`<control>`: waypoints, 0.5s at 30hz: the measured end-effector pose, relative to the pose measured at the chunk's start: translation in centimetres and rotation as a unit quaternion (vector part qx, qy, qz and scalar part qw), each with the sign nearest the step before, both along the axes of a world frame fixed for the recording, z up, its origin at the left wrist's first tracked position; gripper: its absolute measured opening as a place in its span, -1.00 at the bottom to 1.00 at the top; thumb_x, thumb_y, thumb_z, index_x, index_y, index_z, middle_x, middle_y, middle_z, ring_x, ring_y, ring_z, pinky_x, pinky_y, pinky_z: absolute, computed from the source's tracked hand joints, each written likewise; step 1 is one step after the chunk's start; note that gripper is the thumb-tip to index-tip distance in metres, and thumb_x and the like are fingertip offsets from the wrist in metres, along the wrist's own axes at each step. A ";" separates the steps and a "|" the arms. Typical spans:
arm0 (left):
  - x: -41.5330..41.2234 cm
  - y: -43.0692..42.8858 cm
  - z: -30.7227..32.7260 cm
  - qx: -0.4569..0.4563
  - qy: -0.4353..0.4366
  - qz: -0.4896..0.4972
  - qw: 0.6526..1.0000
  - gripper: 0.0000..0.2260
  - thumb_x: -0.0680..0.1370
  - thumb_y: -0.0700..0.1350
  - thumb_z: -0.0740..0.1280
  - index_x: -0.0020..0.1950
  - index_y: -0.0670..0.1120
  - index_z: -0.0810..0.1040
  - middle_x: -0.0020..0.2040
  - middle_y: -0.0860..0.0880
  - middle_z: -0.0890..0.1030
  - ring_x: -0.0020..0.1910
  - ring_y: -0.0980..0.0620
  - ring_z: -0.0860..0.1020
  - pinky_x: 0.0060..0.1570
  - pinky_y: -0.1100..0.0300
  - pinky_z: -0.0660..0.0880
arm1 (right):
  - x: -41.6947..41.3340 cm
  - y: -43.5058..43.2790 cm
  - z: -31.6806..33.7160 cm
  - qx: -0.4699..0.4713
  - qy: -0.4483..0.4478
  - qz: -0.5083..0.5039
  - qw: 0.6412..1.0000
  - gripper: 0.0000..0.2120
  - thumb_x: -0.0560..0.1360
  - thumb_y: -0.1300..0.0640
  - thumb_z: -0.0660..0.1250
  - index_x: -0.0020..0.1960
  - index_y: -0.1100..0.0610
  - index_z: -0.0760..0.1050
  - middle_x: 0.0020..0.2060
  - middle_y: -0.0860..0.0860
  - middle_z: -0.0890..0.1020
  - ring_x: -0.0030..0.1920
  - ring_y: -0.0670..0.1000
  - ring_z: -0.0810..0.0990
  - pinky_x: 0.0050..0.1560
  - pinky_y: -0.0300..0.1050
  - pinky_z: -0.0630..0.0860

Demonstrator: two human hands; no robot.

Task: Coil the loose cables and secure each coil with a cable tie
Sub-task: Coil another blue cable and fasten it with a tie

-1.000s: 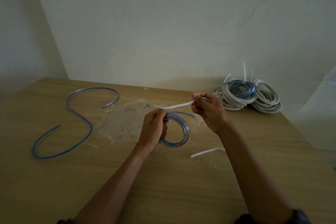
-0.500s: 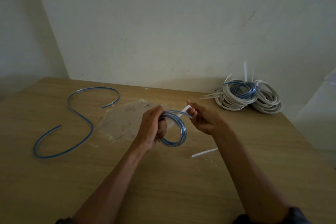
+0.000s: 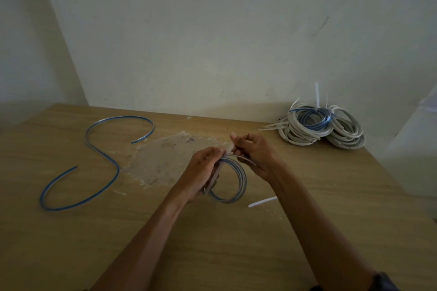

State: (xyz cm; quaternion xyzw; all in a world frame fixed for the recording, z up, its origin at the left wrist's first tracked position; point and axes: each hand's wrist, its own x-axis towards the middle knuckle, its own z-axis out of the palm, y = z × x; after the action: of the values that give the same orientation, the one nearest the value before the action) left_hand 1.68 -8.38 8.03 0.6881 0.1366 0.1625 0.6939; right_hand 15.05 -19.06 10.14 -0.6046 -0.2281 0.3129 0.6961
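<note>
Coil [image 3: 243, 178] of blue cable at centre, standing on edge between both hands; whether its bottom touches the surface [image 3: 331, 224] I cannot tell. The left hand [image 3: 201, 172] has its fingers curled round the coil's left side, clamping the turns together. The right hand [image 3: 257, 153] sits just beyond the top of the ring, fingers pinching the white cable tie [image 3: 231, 148].

From that pinch the tie seems to slant down across the bundle beside the left palm, so its long axis crosses the turns instead of lying along them. That crossing is the one to watch! Which end is the head I cannot make out.

My read: the tail must come round the bundle and meet the head, and the right hand is nearer to do the feeding.

A spare tie [image 3: 262, 201] lies just right of the coil. A loose cable [image 3: 118, 170] sprawls in an S well to the left, and tied coils [image 3: 321, 125] are heaped far right by the wall. No brand, label or writing is readable anywhere.
</note>
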 end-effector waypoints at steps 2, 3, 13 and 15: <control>0.1 0.1 -0.2 -0.006 0.003 -0.019 1.000 -0.69 0.71 -0.03 0.20 -0.14 -0.12 0.58 -0.50 0.07 0.26 -0.58 0.12 0.18 -0.52 0.25 0.16 | 0.2 -0.4 0.5 -0.021 -0.071 -0.002 0.997 -0.82 0.52 0.14 0.46 -0.15 0.22 0.53 -0.40 0.07 0.60 -0.45 -0.06 0.51 -0.43 -0.25 0.47; 0.2 0.1 -0.3 -0.015 0.003 -0.027 1.000 -0.69 0.71 -0.04 0.21 -0.14 -0.12 0.60 -0.48 0.06 0.22 -0.57 0.11 0.14 -0.53 0.26 0.13 | 0.2 -0.5 0.7 -0.038 -0.100 0.003 0.994 -0.81 0.49 0.13 0.49 -0.14 0.21 0.53 -0.38 0.07 0.61 -0.42 -0.05 0.51 -0.41 -0.23 0.46; 1.2 1.6 -0.5 -0.202 -0.004 0.111 0.973 -0.68 0.68 -0.14 0.25 -0.28 -0.07 0.46 -0.50 0.04 0.22 -0.60 0.12 0.12 -0.63 0.28 0.09 | -1.0 -0.2 1.5 -0.078 -0.478 -0.063 0.872 -0.87 0.57 0.16 0.41 0.10 0.03 0.66 -0.14 -0.13 0.66 -0.19 -0.11 0.58 -0.21 -0.30 0.49; 1.1 2.7 -0.8 -0.262 -0.008 0.122 0.957 -0.67 0.69 -0.12 0.23 -0.30 -0.05 0.39 -0.52 0.06 0.20 -0.62 0.13 0.11 -0.65 0.28 0.09 | -2.1 -0.2 2.2 -0.059 -0.513 0.026 0.856 -0.83 0.54 0.23 0.43 0.08 0.03 0.68 -0.14 -0.11 0.65 -0.22 -0.11 0.54 -0.24 -0.34 0.43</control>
State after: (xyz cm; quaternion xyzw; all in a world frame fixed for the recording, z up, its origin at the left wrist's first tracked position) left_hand 2.76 -5.73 7.24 0.4589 0.2516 0.2099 0.8259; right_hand 12.93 -19.28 12.31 -0.7129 -0.5497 -0.0110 0.4353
